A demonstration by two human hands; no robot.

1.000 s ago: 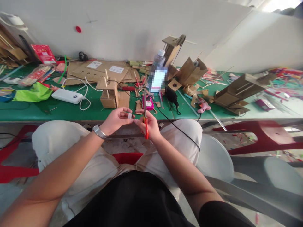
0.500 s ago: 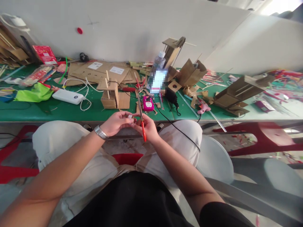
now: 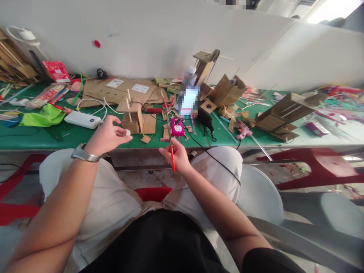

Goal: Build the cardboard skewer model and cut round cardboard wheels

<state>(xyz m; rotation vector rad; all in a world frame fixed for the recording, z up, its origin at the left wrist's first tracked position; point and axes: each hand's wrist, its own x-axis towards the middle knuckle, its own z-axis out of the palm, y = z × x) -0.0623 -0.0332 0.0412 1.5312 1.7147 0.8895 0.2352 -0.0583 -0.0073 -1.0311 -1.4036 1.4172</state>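
My right hand (image 3: pixel 179 153) is closed round orange-handled scissors (image 3: pixel 172 156). Their long metal blades point away over the table edge, near a magenta box with a white face-like design (image 3: pixel 177 127). My left hand (image 3: pixel 106 135) wears a silver watch and hovers at the table's front edge, its fingers loosely curled and apart. Something small and white (image 3: pixel 127 132) shows at one of its fingertips; whether it is a wrapping or a loose piece is unclear. Just right of that hand stands a small cardboard box with upright wooden sticks (image 3: pixel 132 120).
A white power bank (image 3: pixel 82 119) with a cable lies at left, beside green cloth (image 3: pixel 42 115). Flat cardboard (image 3: pixel 105 91), a bottle (image 3: pixel 190 77), a lit phone (image 3: pixel 189 100), a pink glue gun (image 3: pixel 243 131) and cardboard models (image 3: pixel 280 113) crowd the green table. A black cable crosses my right knee.
My left hand has left my right hand and moved left towards the power bank, its fingers opening. My right hand keeps the scissors in nearly the same place. The view has shifted slightly.
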